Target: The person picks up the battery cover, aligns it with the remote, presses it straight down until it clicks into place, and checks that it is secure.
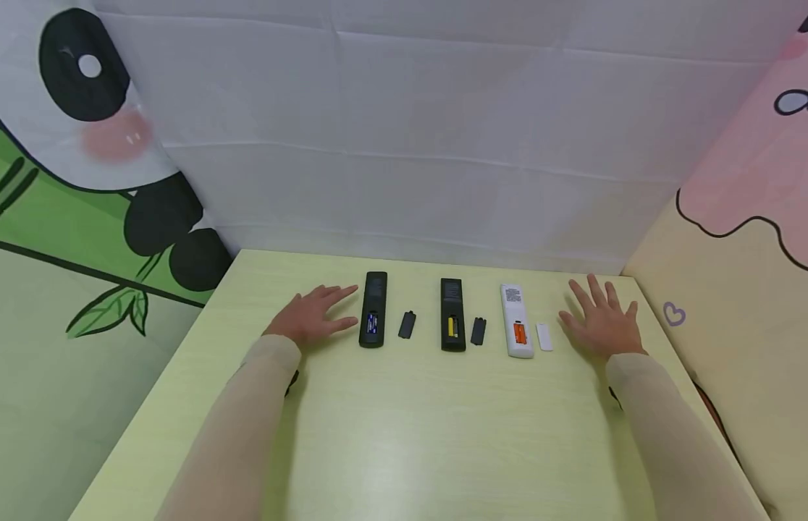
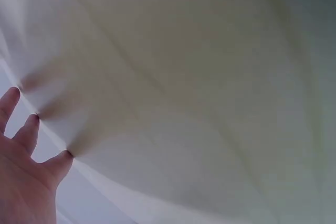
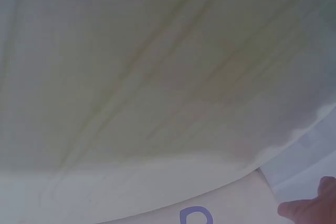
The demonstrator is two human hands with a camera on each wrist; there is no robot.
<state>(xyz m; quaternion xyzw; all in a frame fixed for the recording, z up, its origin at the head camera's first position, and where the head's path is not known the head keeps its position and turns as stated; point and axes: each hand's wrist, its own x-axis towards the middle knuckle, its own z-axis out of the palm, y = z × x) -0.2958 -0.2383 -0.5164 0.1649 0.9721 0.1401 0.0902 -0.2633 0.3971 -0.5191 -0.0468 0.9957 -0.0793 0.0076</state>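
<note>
Three remote controls lie back side up in a row, their battery bays uncovered. Nearest my left hand (image 1: 315,315) is a black remote (image 1: 375,297) with blue batteries (image 1: 372,323); the fingers are spread and point toward it. A second black remote (image 1: 452,293) in the middle shows a yellow battery (image 1: 451,327). The white remote (image 1: 513,311) on the right has orange batteries (image 1: 520,333). Right of each remote lies its small cover: black (image 1: 407,325), black (image 1: 478,331) and white (image 1: 544,337). My right hand (image 1: 602,323) rests with fingers spread beyond the white cover, holding nothing.
The pale wooden table (image 1: 404,434) ends at a white cloth backdrop (image 1: 417,159). Printed cloth panels stand on both sides, the right one with a purple heart (image 1: 674,313). In both wrist views the pale tabletop (image 2: 184,103) takes up most of the picture.
</note>
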